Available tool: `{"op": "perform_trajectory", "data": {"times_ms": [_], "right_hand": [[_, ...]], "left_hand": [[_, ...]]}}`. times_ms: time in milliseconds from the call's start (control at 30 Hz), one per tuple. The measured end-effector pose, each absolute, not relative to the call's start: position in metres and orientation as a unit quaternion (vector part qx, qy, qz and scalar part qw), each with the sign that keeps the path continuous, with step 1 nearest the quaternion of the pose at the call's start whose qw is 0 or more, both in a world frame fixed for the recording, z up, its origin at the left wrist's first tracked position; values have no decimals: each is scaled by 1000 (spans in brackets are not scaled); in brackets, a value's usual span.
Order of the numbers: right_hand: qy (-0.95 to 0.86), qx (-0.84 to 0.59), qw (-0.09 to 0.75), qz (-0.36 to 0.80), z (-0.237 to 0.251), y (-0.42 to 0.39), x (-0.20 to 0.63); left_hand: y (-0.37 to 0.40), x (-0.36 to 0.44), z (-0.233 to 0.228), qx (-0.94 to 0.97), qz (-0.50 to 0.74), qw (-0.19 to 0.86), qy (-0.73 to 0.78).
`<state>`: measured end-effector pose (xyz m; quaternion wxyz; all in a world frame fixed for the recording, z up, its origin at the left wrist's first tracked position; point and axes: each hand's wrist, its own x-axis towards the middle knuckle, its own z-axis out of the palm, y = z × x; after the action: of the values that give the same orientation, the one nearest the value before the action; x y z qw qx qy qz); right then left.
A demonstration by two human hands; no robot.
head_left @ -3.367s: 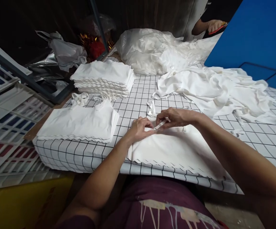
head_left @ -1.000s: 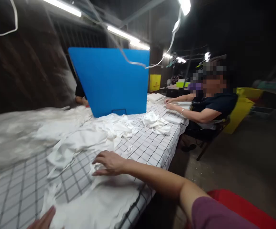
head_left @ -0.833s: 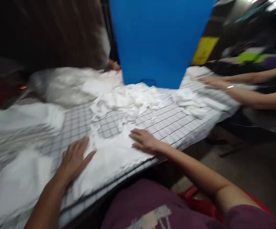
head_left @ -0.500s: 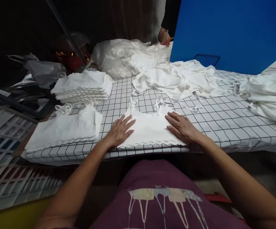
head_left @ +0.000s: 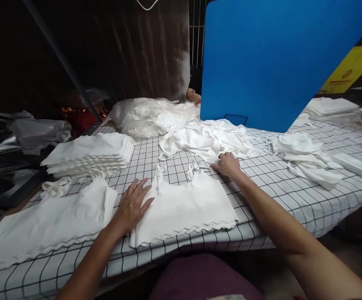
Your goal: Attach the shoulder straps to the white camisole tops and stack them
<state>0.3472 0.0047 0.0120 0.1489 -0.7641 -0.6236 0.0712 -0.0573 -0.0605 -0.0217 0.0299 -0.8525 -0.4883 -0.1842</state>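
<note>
A white camisole top [head_left: 184, 210] with thin straps and a wavy hem lies flat at the table's front edge. My left hand [head_left: 132, 208] rests at its left side, fingers spread, holding nothing. Just beyond its upper right corner, my right hand [head_left: 227, 165] is on the table with fingers curled in, beside the near edge of a loose heap of white garments [head_left: 202, 139]. A small dark thing lies by the straps near those fingertips; whatever the fingers hold is hidden.
Left stand a stack of white tops [head_left: 52, 214] and a taller stack of folded white pieces [head_left: 89, 152]. Behind is a plastic bag of white cloth [head_left: 149, 118]. A blue board [head_left: 262, 62] rises at the back. More garments [head_left: 306, 158] lie right. Co-workers' hands show at the back and far right.
My right hand has left the top's right side and reached forward to the heap's edge. My left hand stays at the left side. The view has tilted up and turned right.
</note>
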Motion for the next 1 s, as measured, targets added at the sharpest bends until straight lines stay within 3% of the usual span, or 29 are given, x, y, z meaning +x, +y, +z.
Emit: {"op": "perform_trajectory", "data": {"times_ms": [200, 367, 467, 667, 833, 1000], "right_hand": [[-632, -728, 187, 190, 47, 18, 356], [-659, -456, 469, 371, 123, -15, 361], [-644, -336, 569, 386, 169, -38, 357], [-599, -269, 641, 397, 202, -72, 362], [-541, -263, 694, 396, 200, -76, 353], [-515, -276, 726, 363, 203, -74, 347]], "left_hand": [[-37, -6, 2, -885, -229, 4, -405], [12, 77, 25, -857, -277, -78, -428], [38, 127, 40, -803, -348, -134, -465], [29, 162, 62, -791, -342, -352, -366], [-23, 176, 75, -702, -281, -641, -132], [-59, 174, 82, -675, -224, -695, -107]]}}
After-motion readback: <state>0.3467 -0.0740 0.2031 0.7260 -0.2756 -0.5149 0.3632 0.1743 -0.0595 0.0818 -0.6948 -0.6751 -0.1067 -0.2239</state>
